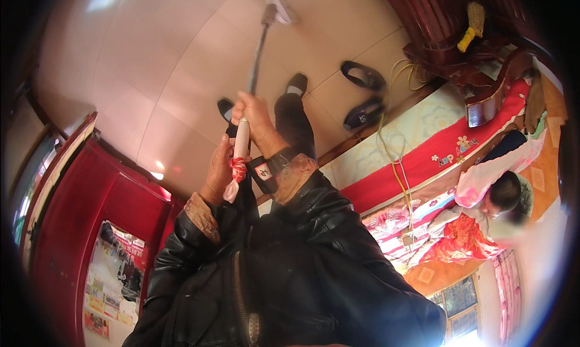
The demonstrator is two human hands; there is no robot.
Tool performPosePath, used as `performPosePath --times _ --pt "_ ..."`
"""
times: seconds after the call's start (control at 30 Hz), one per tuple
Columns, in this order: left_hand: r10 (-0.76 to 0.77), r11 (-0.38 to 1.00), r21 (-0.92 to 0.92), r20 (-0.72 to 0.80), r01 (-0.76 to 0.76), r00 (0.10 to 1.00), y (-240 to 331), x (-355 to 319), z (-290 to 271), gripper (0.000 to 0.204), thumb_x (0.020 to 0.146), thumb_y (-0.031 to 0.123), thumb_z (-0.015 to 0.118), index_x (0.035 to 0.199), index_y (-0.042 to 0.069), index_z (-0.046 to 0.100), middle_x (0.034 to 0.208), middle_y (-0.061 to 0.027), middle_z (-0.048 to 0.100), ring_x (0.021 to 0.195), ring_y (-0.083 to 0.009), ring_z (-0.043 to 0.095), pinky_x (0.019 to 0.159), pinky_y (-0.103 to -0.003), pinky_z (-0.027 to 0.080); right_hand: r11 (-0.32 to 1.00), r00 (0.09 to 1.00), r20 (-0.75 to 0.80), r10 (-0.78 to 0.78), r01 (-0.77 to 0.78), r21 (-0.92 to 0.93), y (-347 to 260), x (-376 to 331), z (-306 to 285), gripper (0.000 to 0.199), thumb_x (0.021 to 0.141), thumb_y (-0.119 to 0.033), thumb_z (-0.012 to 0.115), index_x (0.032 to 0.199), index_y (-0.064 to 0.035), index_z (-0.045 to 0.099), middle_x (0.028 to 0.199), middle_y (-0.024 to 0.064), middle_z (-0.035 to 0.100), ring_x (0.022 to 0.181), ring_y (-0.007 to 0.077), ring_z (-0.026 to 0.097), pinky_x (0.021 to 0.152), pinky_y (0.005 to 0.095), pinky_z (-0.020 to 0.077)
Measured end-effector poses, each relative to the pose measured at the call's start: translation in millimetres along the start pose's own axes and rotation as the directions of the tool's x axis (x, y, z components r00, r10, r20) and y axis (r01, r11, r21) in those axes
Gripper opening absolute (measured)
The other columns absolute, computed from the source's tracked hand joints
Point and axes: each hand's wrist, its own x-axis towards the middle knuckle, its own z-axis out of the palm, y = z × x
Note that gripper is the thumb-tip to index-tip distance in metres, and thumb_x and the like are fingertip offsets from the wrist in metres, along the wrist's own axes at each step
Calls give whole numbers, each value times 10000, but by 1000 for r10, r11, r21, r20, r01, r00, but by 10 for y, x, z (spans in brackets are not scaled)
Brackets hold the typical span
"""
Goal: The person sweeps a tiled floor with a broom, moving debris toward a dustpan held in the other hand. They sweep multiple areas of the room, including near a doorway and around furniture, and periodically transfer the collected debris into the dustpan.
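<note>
A long mop [258, 54] stretches away from me over the tiled floor. Its pale, narrow head [279, 5] lies at the top of the view, slightly blurred. My right hand [257, 118] is wrapped round the pale upper part of the handle. Lower down, close to my body, my left hand [215, 176] is at the handle's near end, its fingers partly hidden behind it. Red string [238, 169] is tied round this end, with a whitish wrapping [231, 191] sticking out below.
Two dark slippers [364, 76] lie right of my feet. Beside them runs a bed [393, 156] with a red-bordered cover, where another person [504, 193] is. A yellow cord [382, 129] hangs over its side. A small brush [473, 23] is on dark furniture; a red cabinet [90, 208] stands left.
</note>
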Motion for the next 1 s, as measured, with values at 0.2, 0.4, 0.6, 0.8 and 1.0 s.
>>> performPosePath --times 0.2,0.4,0.6,0.8,1.0 --pt "-71 995 -67 48 74 996 -26 -73 -27 456 908 445 330 939 23 500 746 -49 554 663 -128 540 615 -256 453 985 985 64 -158 162 -62 -146 -407 -151 273 824 -214 505 607 -115 374 455 -10 356 359 114 388 325 265 316" --pt "-145 983 -100 94 154 985 -276 -137 -61 439 901 447 350 923 39 511 747 -55 565 670 -140 561 617 -260 455 991 937 -329 -120 95 -91 -603 -85 -549 308 840 -190 460 583 -151 295 477 -26 292 384 102 321 362 264 283" --pt "-51 978 -200 34 57 998 -374 -170 -307 451 892 467 364 939 37 493 737 -71 574 659 -151 574 605 -255 467 980 954 -286 -95 39 -196 -48 394 -93 170 808 -161 472 685 -90 379 532 32 386 399 159 400 366 336 362" --pt "22 926 -376 37 -6 999 -120 -291 -449 479 894 482 349 948 31 499 767 -73 585 696 -152 587 616 -235 484 960 994 86 63 -36 -279 194 374 627 153 817 -163 481 718 -82 398 542 9 394 401 125 395 362 287 347" --pt "181 982 -100 227 -162 957 -189 -487 -355 269 874 260 476 975 13 509 743 -33 521 639 -125 557 486 -245 475 989 997 70 -24 34 -144 398 -248 409 203 838 -210 484 693 -101 393 528 -13 348 405 100 343 362 259 294"
